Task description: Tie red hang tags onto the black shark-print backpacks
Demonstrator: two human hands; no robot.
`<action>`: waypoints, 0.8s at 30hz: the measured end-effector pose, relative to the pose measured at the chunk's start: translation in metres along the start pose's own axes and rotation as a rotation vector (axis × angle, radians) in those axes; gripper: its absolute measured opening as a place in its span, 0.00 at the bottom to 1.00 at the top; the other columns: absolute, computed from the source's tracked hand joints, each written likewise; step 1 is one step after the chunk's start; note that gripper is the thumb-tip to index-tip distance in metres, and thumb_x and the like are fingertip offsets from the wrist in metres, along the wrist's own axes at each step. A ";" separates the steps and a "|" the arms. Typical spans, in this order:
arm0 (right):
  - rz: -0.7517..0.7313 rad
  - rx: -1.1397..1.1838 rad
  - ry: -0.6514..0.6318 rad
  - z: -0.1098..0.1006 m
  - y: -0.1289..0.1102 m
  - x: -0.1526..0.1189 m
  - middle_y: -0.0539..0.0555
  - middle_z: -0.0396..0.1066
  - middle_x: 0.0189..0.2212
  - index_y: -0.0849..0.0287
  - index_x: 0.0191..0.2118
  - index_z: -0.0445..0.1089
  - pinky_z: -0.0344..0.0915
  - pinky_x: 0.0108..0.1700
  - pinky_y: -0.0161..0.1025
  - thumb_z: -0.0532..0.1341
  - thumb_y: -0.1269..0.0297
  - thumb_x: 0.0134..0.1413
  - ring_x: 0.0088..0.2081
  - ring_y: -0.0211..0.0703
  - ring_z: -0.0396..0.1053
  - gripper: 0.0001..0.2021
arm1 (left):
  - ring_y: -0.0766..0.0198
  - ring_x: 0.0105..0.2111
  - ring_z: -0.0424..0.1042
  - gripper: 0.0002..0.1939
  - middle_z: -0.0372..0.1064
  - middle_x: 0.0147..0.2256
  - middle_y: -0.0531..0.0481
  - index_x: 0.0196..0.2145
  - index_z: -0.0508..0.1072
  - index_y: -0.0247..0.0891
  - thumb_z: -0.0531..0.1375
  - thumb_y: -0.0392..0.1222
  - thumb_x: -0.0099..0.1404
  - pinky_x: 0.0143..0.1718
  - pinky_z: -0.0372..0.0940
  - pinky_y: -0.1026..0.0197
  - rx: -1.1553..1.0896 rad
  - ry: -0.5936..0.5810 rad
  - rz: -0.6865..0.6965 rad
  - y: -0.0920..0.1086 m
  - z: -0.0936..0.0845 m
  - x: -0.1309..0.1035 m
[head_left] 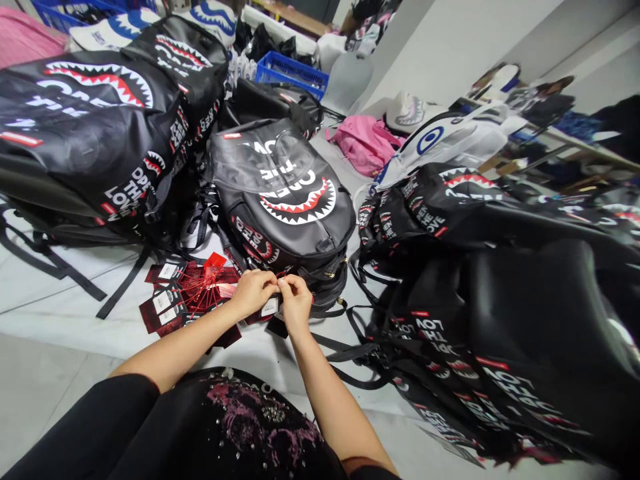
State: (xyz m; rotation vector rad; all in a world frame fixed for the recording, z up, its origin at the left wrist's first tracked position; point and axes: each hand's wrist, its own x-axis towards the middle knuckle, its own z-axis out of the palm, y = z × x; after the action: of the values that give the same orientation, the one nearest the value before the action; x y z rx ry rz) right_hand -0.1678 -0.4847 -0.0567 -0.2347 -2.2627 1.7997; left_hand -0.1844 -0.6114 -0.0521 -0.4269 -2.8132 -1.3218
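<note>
1. Black middle backpack (295,180) as landmark; at its near edge, left hand (253,292) and right hand (296,297), both closed in a fingertip pinch, tips nearly together. Content of pinch: too small to tell.
2. Directly below the pinch, beside the same backpack edge: dark tag (270,307) with white label.
3. Near left of the middle backpack, next to the left hand: bundle of dark-red tags (163,301) on red cords (205,290), fanned out on a pale surface (50,313).
4. Left of the middle backpack: two black backpacks (90,127) with toothed-mouth prints.
5. Right of it: pile of black backpacks (525,287).
6. Behind it: another black bag (270,103), then blue crate (290,73).
7. Behind and right of it: pink bag (367,143), white bag (450,137) with blue ring print.
</note>
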 end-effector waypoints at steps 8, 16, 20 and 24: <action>-0.098 -0.016 0.013 0.003 -0.005 -0.003 0.51 0.66 0.31 0.57 0.25 0.67 0.61 0.36 0.36 0.58 0.67 0.50 0.35 0.40 0.65 0.05 | 0.58 0.34 0.69 0.06 0.71 0.29 0.51 0.31 0.68 0.41 0.55 0.43 0.64 0.37 0.59 0.56 0.171 0.012 0.031 -0.005 0.004 0.001; -0.105 0.049 0.089 0.009 -0.004 0.004 0.48 0.66 0.28 0.56 0.22 0.67 0.62 0.39 0.36 0.60 0.77 0.45 0.35 0.39 0.66 0.08 | 0.56 0.29 0.68 0.12 0.67 0.25 0.48 0.28 0.71 0.41 0.49 0.35 0.61 0.26 0.62 0.57 0.277 -0.011 0.256 -0.011 0.041 0.030; -0.072 0.051 0.124 0.009 -0.003 0.008 0.47 0.66 0.27 0.57 0.22 0.68 0.62 0.40 0.34 0.61 0.78 0.44 0.35 0.38 0.66 0.09 | 0.56 0.29 0.67 0.12 0.64 0.25 0.48 0.26 0.69 0.39 0.48 0.29 0.57 0.24 0.63 0.59 0.402 0.034 0.284 0.001 0.082 0.044; -0.071 0.072 0.134 0.008 0.000 0.008 0.47 0.66 0.28 0.57 0.22 0.68 0.61 0.39 0.33 0.61 0.79 0.43 0.34 0.37 0.66 0.09 | 0.52 0.33 0.69 0.07 0.66 0.28 0.48 0.29 0.69 0.39 0.52 0.32 0.56 0.31 0.68 0.49 0.391 0.259 0.165 0.018 0.112 0.038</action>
State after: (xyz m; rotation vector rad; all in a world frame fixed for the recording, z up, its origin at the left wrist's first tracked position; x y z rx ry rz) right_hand -0.1781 -0.4899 -0.0582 -0.2504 -2.0852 1.7697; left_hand -0.2042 -0.5060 -0.1061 -0.4267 -2.6570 -0.7130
